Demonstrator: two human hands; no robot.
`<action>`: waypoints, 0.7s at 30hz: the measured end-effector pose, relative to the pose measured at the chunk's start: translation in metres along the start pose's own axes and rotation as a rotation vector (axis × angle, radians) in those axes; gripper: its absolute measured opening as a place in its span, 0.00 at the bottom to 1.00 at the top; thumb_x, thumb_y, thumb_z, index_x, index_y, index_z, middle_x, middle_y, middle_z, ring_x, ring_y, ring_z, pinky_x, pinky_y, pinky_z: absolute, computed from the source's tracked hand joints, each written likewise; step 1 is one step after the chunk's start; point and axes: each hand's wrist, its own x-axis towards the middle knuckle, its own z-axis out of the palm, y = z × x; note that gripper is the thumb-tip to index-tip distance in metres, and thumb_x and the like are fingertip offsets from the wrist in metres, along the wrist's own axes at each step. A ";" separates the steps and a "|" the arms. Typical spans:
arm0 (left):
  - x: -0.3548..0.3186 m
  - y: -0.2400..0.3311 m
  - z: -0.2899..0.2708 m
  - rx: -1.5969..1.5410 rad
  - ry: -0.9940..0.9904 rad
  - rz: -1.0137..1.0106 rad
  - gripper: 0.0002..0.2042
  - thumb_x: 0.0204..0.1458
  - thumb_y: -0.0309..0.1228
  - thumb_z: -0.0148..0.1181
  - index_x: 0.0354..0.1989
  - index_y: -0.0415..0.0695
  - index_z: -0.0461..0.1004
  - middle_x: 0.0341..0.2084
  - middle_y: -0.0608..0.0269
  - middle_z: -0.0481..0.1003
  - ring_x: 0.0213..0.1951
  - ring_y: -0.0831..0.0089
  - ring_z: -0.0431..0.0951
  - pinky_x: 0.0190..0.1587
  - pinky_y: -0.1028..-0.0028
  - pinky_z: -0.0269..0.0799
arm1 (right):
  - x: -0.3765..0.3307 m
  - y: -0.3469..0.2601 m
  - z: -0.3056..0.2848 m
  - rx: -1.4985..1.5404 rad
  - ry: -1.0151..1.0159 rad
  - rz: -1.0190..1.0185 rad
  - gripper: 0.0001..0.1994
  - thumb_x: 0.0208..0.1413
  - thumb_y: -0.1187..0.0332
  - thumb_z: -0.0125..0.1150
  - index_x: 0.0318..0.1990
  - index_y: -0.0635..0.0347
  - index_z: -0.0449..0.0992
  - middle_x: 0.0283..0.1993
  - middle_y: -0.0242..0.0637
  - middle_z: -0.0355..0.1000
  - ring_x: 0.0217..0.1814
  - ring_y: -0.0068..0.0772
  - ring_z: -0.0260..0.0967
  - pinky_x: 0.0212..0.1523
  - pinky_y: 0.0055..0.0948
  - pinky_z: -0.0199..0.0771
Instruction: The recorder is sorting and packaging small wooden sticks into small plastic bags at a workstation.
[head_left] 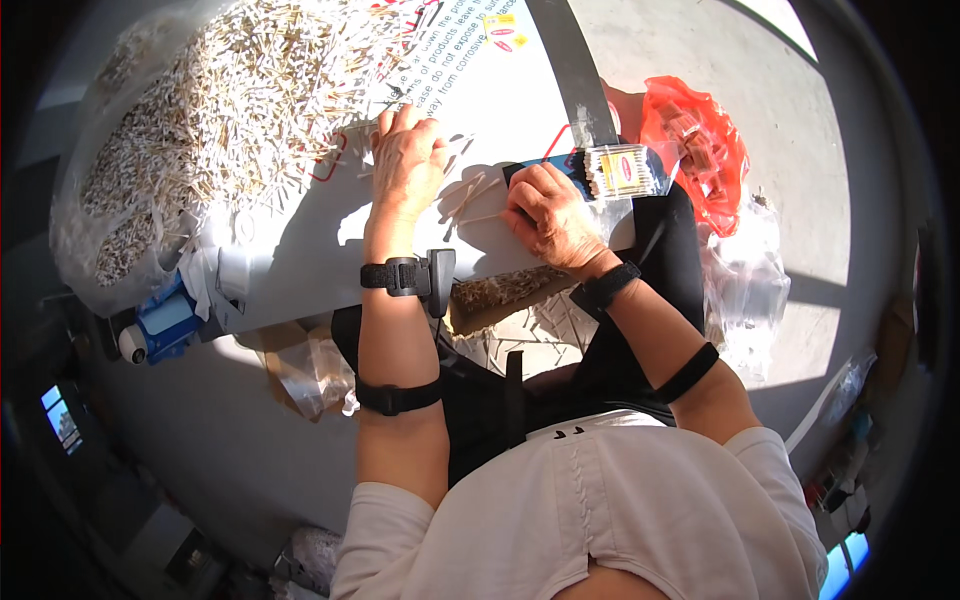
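A large heap of cotton swabs [250,100] spreads over the white printed board on the left. At the heap's right edge is my left hand [408,165], its fingers bent down and closed; whatever lies under the fingertips is hidden. Several loose cotton swabs [468,198] lie between my hands. My right hand [548,215] is curled with knuckles up, near these swabs, and its palm side cannot be seen. Just beyond it, at the board's right edge, sits a clear pack of cotton swabs [622,172] with a yellow and red label, beside a dark blue piece.
Right of the board, a red plastic bag [700,150] holds several small packs, with a clear plastic bag [745,285] below it. A clear bag [135,270] surrounds the heap's left side. A blue and white container [165,325] stands at the board's lower left, and an open carton [505,298] is below its near edge.
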 end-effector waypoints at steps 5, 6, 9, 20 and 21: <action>-0.053 0.023 -0.023 -0.280 0.065 -0.085 0.07 0.39 0.19 0.64 0.26 0.44 0.73 0.31 0.61 0.69 0.40 0.59 0.67 0.45 0.64 0.64 | -0.001 0.001 -0.001 -0.003 0.007 0.011 0.09 0.44 0.70 0.65 0.31 0.58 0.70 0.40 0.37 0.68 0.44 0.45 0.66 0.47 0.40 0.68; -0.068 0.030 -0.026 -0.349 -0.001 -0.080 0.07 0.39 0.20 0.64 0.26 0.44 0.74 0.31 0.61 0.69 0.40 0.58 0.67 0.45 0.64 0.65 | -0.001 0.002 -0.001 -0.002 0.008 0.010 0.09 0.44 0.70 0.65 0.31 0.58 0.70 0.40 0.37 0.68 0.44 0.45 0.66 0.46 0.40 0.69; -0.109 0.057 -0.029 -0.454 -0.235 -0.129 0.06 0.39 0.20 0.64 0.25 0.43 0.74 0.32 0.61 0.71 0.41 0.57 0.69 0.46 0.64 0.66 | -0.003 0.005 -0.002 0.006 0.008 0.015 0.09 0.43 0.70 0.66 0.31 0.57 0.71 0.40 0.37 0.68 0.44 0.45 0.66 0.46 0.40 0.69; -0.043 0.029 0.005 0.124 0.145 -0.254 0.10 0.44 0.29 0.66 0.32 0.40 0.73 0.31 0.51 0.72 0.41 0.53 0.70 0.47 0.58 0.66 | 0.001 0.003 0.001 0.022 0.019 -0.053 0.06 0.45 0.71 0.65 0.32 0.57 0.76 0.40 0.35 0.69 0.44 0.43 0.67 0.45 0.38 0.70; -0.037 0.032 0.010 0.100 0.129 -0.239 0.08 0.45 0.28 0.65 0.31 0.40 0.73 0.31 0.53 0.72 0.41 0.53 0.70 0.46 0.58 0.66 | 0.001 0.003 0.001 0.013 0.022 -0.051 0.06 0.45 0.71 0.65 0.32 0.57 0.76 0.39 0.35 0.69 0.43 0.43 0.68 0.44 0.38 0.70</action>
